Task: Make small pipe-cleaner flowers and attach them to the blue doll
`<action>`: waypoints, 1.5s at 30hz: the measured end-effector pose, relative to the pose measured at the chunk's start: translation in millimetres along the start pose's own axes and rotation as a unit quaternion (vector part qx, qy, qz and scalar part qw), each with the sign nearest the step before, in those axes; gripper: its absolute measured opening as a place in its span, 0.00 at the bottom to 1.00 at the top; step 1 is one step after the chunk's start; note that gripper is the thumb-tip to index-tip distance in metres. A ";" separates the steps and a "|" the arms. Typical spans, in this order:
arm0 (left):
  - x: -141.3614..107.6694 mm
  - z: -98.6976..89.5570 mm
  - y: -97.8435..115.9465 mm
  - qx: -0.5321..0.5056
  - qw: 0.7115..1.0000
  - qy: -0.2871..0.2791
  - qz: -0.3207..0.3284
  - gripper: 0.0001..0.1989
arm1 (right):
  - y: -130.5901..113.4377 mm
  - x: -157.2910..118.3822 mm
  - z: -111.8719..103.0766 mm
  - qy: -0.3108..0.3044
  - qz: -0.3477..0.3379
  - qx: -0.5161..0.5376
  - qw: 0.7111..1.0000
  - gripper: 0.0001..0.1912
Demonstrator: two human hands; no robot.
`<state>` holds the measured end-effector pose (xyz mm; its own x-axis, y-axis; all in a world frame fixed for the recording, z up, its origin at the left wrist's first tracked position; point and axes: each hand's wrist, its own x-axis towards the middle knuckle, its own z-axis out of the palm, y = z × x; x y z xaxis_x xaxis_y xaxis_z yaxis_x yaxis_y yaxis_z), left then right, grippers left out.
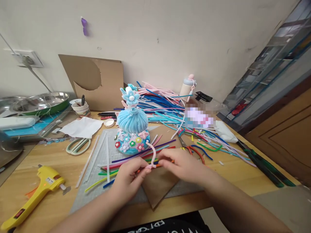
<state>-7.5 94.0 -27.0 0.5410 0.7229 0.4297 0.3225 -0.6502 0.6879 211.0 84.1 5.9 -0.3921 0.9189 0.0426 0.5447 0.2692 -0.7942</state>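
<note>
No word can be read with certainty. White lettering (157, 224) runs across the black garment (194, 221) at the lower edge, partly cut off. The label (50, 180) on the yellow hot glue gun (45, 187) bears print too small to make out.

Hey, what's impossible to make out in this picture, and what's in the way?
All in the head view:
Pinched part of the pink strip: covered by the left hand.
Pixelated patch below the bottle: blurred, contents unreadable.
Black clothing: its lettering is cut by the bottom edge.
Rounded grey object: cut by the left edge.
Yellow glue gun: label too small to read.
</note>
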 end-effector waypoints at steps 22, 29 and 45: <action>-5.8 3.7 5.5 -0.022 0.997 -0.069 -0.039 0.08 | 89.6 -8.2 -60.4 0.084 0.308 -0.271 0.908 0.07; -2.0 7.2 6.6 -0.044 0.993 -0.072 -0.086 0.10 | 107.6 -21.6 -81.9 0.225 0.191 -0.188 0.937 0.16; 55.6 20.7 50.5 -0.461 0.850 0.032 -0.253 0.13 | 44.2 -65.0 -28.3 0.075 0.044 0.197 0.977 0.28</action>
<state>55.0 96.5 19.5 0.4619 0.8858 -0.0460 -0.2605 0.1851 0.9476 281.6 44.5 -14.9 -0.2283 0.9732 0.0289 0.2318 0.0831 -0.9692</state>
